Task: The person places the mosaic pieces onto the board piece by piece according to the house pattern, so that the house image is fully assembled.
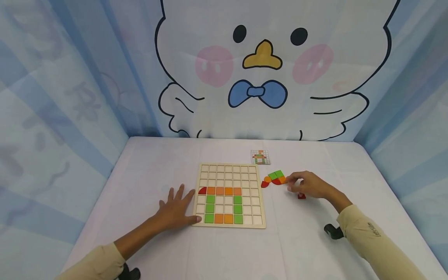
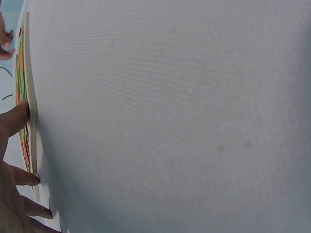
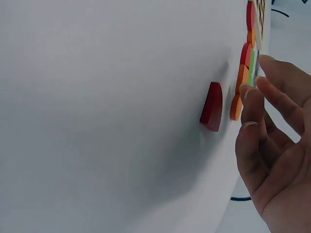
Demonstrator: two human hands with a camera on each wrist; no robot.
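The grid board [image 1: 246,201] is lying just right of the left hand [image 1: 176,210], whose wide-spread fingers are touching it. The right hand [image 1: 309,184] is bending its fingers loosely, coloured pieces [image 1: 275,175] lying on the desk [image 1: 227,252] just left of them, a dark red piece [image 3: 212,107] close by.

white cloth-covered tabletop [image 1: 301,241]: bright and evenly lit in the head view, grey and dimmer in both wrist views
pale blue patterned curtain walls [image 1: 66,116]: faint, hazy prints, the sides stretched toward the picture edges
small square pattern card [image 1: 260,157]: too small for fine detail
left hand [image 1: 175,212]: soft shadow beneath it in the head view, dark in its wrist view
pale wooden grid board [image 1: 219,200]: crisp from the head, a blurred shadow along its edge in the left wrist view
dark red wedge-shaped block [image 3: 212,107]: soft-edged in the right wrist view, beside a broad diffuse shadow
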